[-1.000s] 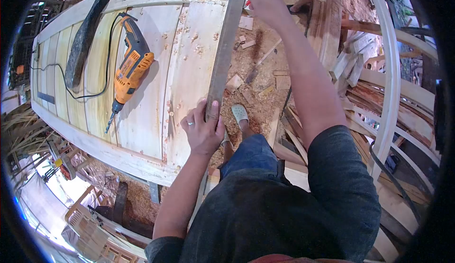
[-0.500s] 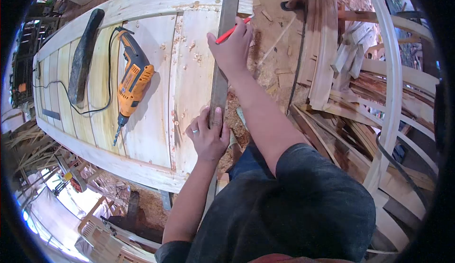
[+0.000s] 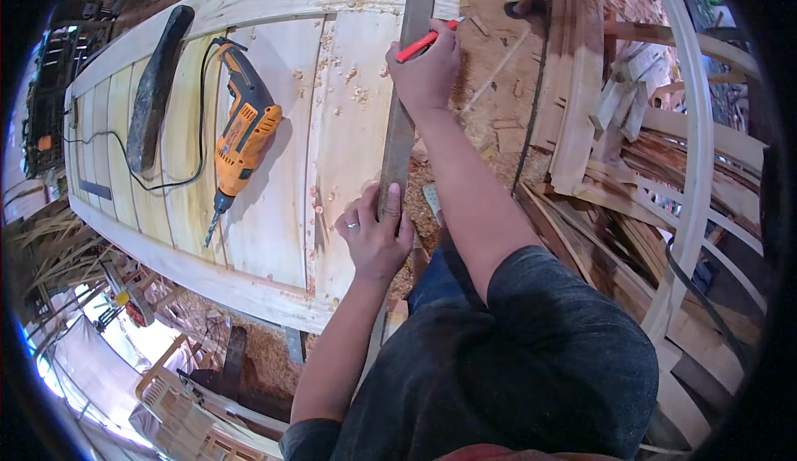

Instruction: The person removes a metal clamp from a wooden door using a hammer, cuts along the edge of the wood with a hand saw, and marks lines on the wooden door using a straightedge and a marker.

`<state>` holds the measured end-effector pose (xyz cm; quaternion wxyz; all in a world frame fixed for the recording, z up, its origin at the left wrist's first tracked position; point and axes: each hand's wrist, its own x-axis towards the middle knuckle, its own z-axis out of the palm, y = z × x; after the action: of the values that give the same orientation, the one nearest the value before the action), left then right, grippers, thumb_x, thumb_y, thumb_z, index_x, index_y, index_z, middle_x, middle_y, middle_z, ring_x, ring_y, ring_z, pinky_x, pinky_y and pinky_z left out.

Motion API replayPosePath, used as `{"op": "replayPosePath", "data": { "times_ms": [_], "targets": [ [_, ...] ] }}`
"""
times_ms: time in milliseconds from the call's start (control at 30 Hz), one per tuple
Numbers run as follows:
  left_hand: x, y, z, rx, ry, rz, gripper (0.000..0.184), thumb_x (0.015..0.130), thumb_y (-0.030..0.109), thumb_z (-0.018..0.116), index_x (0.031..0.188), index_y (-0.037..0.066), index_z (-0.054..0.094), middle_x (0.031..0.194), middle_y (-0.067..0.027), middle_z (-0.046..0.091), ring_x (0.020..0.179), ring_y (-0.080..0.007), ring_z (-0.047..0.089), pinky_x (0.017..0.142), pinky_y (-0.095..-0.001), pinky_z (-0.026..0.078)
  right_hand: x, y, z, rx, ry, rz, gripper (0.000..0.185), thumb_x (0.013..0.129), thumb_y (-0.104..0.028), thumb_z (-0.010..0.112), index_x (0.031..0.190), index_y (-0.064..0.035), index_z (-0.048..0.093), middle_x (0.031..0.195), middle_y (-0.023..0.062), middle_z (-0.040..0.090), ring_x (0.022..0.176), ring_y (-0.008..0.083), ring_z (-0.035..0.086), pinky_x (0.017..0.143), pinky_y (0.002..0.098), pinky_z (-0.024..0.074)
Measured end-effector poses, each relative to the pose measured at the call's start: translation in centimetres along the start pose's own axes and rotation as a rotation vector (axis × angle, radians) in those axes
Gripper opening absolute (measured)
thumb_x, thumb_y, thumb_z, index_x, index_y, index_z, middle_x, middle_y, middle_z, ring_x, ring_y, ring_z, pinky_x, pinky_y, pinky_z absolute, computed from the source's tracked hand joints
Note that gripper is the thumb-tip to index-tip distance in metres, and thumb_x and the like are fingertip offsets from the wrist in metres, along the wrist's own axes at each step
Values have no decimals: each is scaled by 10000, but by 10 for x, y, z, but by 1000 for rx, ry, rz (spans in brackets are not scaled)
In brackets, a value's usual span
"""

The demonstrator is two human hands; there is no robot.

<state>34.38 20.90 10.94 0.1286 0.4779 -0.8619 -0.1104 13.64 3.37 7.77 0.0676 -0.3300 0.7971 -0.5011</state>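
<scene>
A long grey-brown straight strip lies along the right edge of the pale wooden panel. My left hand is closed over its near part, thumb on top and fingers along the left side. Farther up, my right hand grips a slim red tool with a pale tip pointing right; its exact kind is unclear. The heel of that hand is over the strip. To the left, an orange and black power drill with a bit fitted rests on the panel.
A dark, long piece of wood lies on the panel beside the drill's black cord. Wood shavings dot the surface. Stacked timber and a pale curved frame stand at right. Another person's foot shows at top.
The view has shifted slightly, so the panel and drill appear a little farther right. Both hands keep their holds, and the red tool is tilted a little flatter.
</scene>
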Motion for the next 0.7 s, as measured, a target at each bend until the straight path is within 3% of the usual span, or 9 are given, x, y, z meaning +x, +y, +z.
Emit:
{"op": "replayPosePath", "data": {
  "times_ms": [100,200,300,700],
  "targets": [
    [3,2,-3,34,27,4,601,779,256,759,1369,200,656,1375,-107,572,1130,-310,557,967,-494,364,1,3,1,0,7,-11,740,728,-175,851,1326,8,457,1232,225,520,1180,395,517,1032,491,447],
    [3,3,-3,49,25,-1,593,785,265,761,1366,202,659,1378,-103,569,1135,-314,558,973,-504,365,2,5,0,9,6,-12,739,722,-177,857,1318,4,460,1221,221,528,1171,390,522,1025,491,448],
    [0,1,-1,1,-29,-21,632,823,256,769,1431,206,604,1434,-152,527,1228,-370,510,1014,-530,342,2,4,0,10,11,-18,742,720,-178,858,1317,3,457,1221,219,530,1160,387,526,1025,494,442],
    [2,1,-4,-22,-33,-15,627,806,254,764,1412,177,629,1433,-152,535,1222,-370,515,1030,-510,338,1,-3,-3,17,-9,27,722,748,-169,849,1320,6,444,1227,230,518,1168,398,510,1025,497,435]
  ]
}}
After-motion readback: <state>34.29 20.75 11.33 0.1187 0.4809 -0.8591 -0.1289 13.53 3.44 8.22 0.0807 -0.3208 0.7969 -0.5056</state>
